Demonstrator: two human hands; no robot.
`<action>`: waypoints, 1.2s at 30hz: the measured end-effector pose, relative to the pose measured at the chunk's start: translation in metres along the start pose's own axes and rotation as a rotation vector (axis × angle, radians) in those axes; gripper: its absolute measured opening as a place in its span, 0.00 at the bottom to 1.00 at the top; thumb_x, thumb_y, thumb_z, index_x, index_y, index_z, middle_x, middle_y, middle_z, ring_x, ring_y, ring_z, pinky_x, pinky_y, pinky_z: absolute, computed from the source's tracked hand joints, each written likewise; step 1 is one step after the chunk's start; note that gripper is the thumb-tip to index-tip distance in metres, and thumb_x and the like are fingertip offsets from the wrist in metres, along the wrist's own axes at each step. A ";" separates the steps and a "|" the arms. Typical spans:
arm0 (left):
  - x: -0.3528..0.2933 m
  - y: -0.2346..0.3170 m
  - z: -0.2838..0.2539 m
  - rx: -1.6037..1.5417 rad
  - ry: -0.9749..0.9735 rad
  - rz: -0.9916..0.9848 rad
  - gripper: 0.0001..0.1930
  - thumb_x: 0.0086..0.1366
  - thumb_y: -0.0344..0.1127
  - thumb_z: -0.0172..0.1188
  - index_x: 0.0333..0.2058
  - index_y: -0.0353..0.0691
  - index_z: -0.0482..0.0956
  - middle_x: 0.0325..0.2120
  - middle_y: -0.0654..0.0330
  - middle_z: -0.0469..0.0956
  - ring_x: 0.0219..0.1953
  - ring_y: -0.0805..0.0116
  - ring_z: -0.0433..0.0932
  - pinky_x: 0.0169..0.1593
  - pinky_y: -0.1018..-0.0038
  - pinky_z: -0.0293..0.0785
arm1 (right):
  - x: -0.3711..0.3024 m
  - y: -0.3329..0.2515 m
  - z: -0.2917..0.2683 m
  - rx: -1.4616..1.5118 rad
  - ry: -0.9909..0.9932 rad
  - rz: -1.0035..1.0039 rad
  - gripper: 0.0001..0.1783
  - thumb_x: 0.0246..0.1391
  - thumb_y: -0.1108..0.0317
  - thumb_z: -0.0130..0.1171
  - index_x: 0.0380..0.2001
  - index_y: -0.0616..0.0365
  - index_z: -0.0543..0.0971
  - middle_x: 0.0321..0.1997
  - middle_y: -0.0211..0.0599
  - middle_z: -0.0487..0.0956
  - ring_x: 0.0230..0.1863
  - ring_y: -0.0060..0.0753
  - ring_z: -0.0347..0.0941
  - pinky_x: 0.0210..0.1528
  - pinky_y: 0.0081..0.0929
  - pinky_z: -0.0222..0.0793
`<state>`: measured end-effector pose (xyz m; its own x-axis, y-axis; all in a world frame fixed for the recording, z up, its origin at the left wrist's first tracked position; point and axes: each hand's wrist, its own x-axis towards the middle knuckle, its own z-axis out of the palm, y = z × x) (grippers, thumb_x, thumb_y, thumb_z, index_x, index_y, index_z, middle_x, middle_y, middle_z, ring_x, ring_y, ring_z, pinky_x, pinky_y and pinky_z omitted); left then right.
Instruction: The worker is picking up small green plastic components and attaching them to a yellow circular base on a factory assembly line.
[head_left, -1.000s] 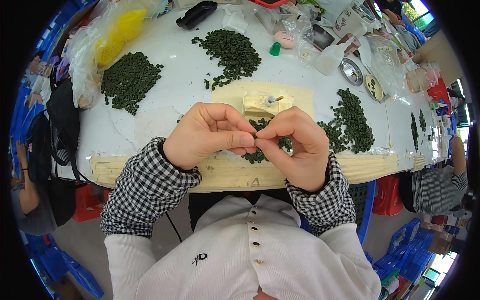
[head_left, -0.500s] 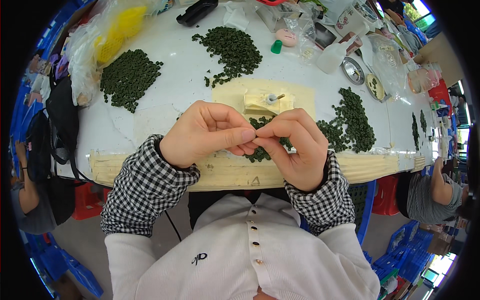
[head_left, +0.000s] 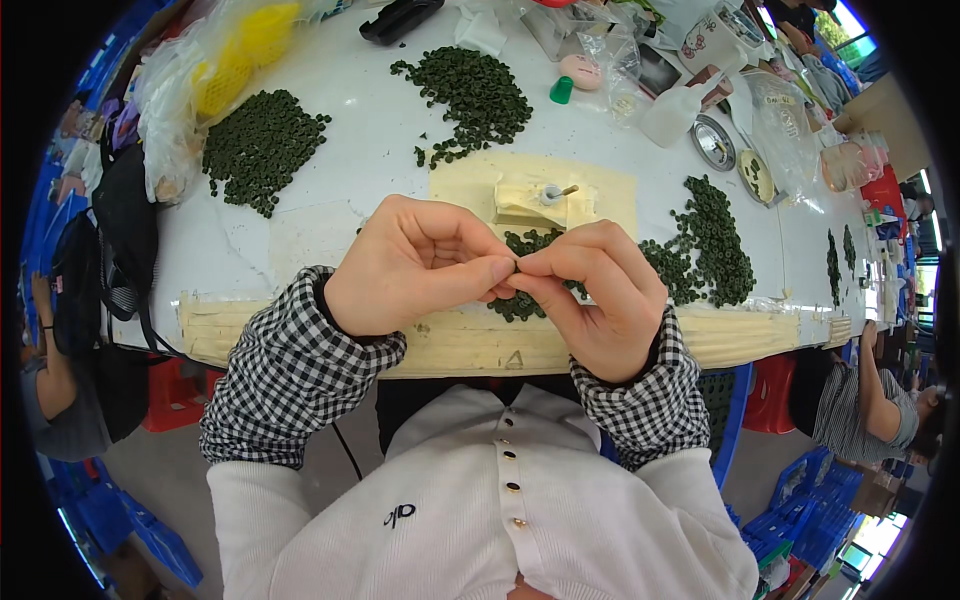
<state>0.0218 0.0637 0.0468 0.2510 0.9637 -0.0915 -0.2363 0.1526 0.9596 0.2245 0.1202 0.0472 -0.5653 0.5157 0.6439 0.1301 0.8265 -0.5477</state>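
Observation:
Both hands meet above the near edge of the table. My left hand (head_left: pixel 412 265) and my right hand (head_left: pixel 605 290) pinch one small dark green piece (head_left: pixel 516 267) between thumbs and forefingers; most of it is covered by the fingertips. Just beneath and behind the fingers lies a small heap of dark green ring-like pieces (head_left: pixel 520 305). Beyond it stands a block wrapped in cream tape (head_left: pixel 525 203), with a thin brownish pin sticking out of a whitish collar on its top.
Dark green pieces lie in a left pile (head_left: pixel 262 150), a far pile (head_left: pixel 470 95) and a right pile (head_left: pixel 712 240). A plastic bag with yellow netting (head_left: pixel 235 60) is far left. Round tins (head_left: pixel 712 142), a white bottle (head_left: pixel 668 115) and a green cap (head_left: pixel 561 91) stand far right.
My hands stay together in the same pinch, with only slight shifts of the fingers. The whole view has moved a little. At the right, a co-worker's head has come further into view.

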 end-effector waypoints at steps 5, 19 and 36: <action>0.000 -0.001 0.002 -0.040 0.057 -0.008 0.05 0.64 0.25 0.59 0.36 0.28 0.79 0.32 0.53 0.82 0.35 0.72 0.82 0.41 0.78 0.80 | 0.003 -0.003 -0.001 0.080 -0.016 0.080 0.10 0.45 0.81 0.67 0.33 0.61 0.81 0.32 0.37 0.76 0.29 0.28 0.75 0.30 0.22 0.72; -0.003 -0.010 0.008 0.162 0.135 0.216 0.07 0.60 0.24 0.60 0.37 0.27 0.80 0.31 0.57 0.82 0.33 0.77 0.80 0.39 0.83 0.77 | -0.003 -0.001 0.001 0.415 -0.025 0.363 0.08 0.48 0.83 0.62 0.34 0.65 0.79 0.35 0.39 0.80 0.36 0.28 0.79 0.40 0.21 0.76; 0.001 0.013 -0.030 0.725 0.012 0.152 0.03 0.57 0.25 0.63 0.30 0.31 0.81 0.24 0.59 0.81 0.26 0.76 0.78 0.32 0.81 0.75 | -0.002 -0.004 -0.011 0.078 -0.190 0.338 0.08 0.47 0.79 0.64 0.33 0.62 0.80 0.31 0.36 0.78 0.30 0.30 0.77 0.32 0.23 0.74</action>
<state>-0.0089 0.0732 0.0516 0.2537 0.9656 0.0576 0.4131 -0.1620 0.8962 0.2346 0.1186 0.0539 -0.6426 0.6991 0.3136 0.2770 0.5936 -0.7556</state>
